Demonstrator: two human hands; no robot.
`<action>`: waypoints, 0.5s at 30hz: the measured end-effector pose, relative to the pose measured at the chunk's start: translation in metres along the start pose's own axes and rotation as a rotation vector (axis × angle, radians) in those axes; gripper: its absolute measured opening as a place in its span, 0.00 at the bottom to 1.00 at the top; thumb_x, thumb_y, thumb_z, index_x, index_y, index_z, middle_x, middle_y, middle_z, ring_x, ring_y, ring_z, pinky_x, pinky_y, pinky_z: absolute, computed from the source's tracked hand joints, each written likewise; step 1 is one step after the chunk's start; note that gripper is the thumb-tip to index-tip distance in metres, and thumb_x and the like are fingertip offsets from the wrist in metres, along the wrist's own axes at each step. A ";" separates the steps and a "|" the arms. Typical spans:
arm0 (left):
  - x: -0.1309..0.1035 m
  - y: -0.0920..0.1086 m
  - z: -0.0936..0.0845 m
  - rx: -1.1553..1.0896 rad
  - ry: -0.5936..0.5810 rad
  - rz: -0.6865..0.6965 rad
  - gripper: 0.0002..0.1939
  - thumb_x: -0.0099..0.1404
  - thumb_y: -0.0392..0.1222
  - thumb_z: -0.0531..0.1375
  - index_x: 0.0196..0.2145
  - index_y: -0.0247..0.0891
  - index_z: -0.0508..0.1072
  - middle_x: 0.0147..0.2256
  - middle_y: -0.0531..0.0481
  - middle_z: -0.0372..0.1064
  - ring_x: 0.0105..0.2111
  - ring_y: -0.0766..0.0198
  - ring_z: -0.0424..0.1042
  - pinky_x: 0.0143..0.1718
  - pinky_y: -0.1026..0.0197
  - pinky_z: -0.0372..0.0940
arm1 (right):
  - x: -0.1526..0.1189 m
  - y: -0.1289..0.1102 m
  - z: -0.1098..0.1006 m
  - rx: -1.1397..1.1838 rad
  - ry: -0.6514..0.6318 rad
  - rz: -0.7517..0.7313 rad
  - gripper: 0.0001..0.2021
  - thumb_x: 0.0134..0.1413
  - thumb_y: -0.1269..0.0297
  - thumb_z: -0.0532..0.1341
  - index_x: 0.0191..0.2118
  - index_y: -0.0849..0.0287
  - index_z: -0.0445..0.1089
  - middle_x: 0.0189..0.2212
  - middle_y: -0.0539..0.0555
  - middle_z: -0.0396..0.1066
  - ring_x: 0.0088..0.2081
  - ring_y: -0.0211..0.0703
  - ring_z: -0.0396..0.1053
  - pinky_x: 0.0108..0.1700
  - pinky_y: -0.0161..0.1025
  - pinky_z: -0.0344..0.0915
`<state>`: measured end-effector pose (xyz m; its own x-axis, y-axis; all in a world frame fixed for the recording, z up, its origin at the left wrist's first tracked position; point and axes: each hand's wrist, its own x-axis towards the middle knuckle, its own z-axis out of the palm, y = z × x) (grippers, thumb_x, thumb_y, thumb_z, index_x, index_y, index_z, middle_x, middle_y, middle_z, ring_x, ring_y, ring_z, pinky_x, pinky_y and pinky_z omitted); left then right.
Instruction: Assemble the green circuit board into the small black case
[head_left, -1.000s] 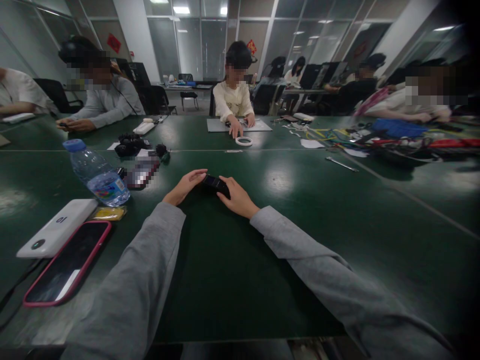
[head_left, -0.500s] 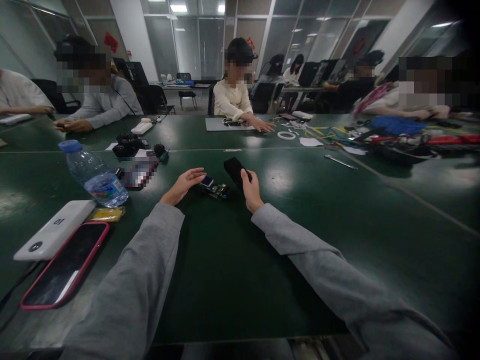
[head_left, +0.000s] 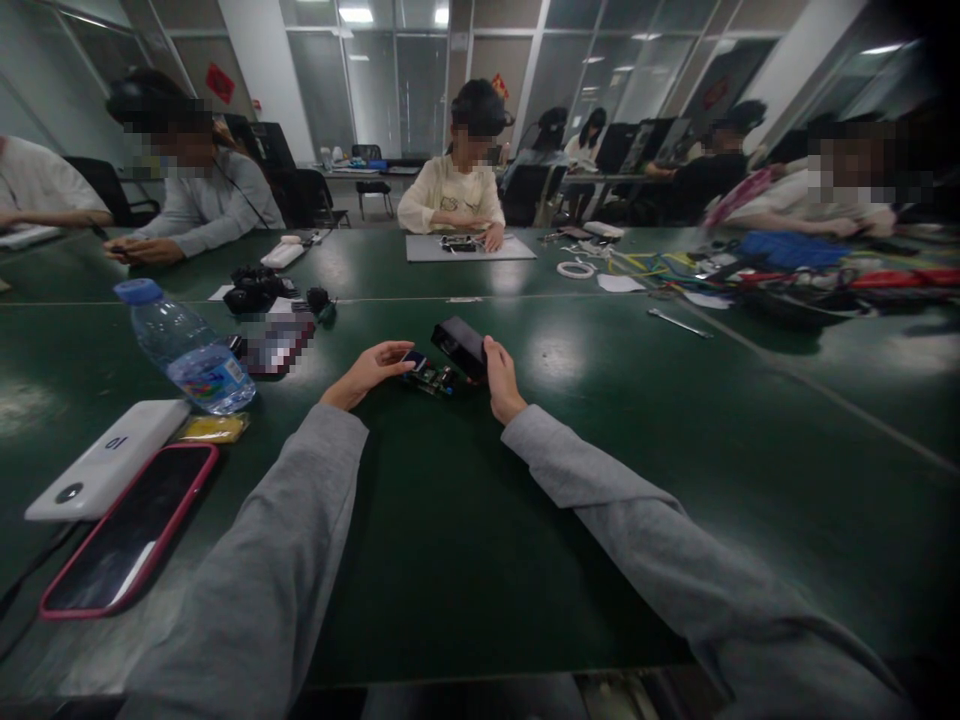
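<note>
My left hand (head_left: 373, 372) holds the left end of a small green circuit board (head_left: 433, 379), with its thumb against a little dark screen on it. The fingers curve over the far side of that end. My right hand (head_left: 502, 376) grips a black box-shaped case (head_left: 463, 345) by its right end. The case is tilted just above and behind the board, its hollow side towards the board and me. Whether case and board touch, I cannot tell. The right fingers behind the case are hidden.
On the green table (head_left: 480, 560) to my left are a water bottle (head_left: 199, 360), a white power bank (head_left: 112, 455), a yellow packet (head_left: 216, 428) and a red-cased phone (head_left: 135, 530). A wrench (head_left: 679, 323) and tangled cables (head_left: 795, 270) lie right. A person (head_left: 457, 195) sits opposite.
My right hand has turned the black case and moved it slightly left, bringing its hollow side into view. My left thumb has come down onto the board. The person opposite has drawn an arm back.
</note>
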<state>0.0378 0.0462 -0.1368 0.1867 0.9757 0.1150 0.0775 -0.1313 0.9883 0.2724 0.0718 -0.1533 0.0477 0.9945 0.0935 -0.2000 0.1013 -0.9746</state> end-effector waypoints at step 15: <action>0.002 -0.002 0.001 0.063 0.012 0.013 0.27 0.52 0.45 0.67 0.49 0.36 0.69 0.50 0.42 0.68 0.50 0.57 0.67 0.56 0.48 0.58 | -0.002 -0.007 -0.001 0.040 -0.011 0.048 0.21 0.51 0.40 0.57 0.34 0.56 0.63 0.27 0.50 0.64 0.23 0.37 0.62 0.21 0.35 0.60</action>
<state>0.0394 0.0485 -0.1391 0.1758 0.9759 0.1291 0.1363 -0.1540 0.9786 0.2747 0.0694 -0.1465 0.0264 0.9984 0.0497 -0.2405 0.0546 -0.9691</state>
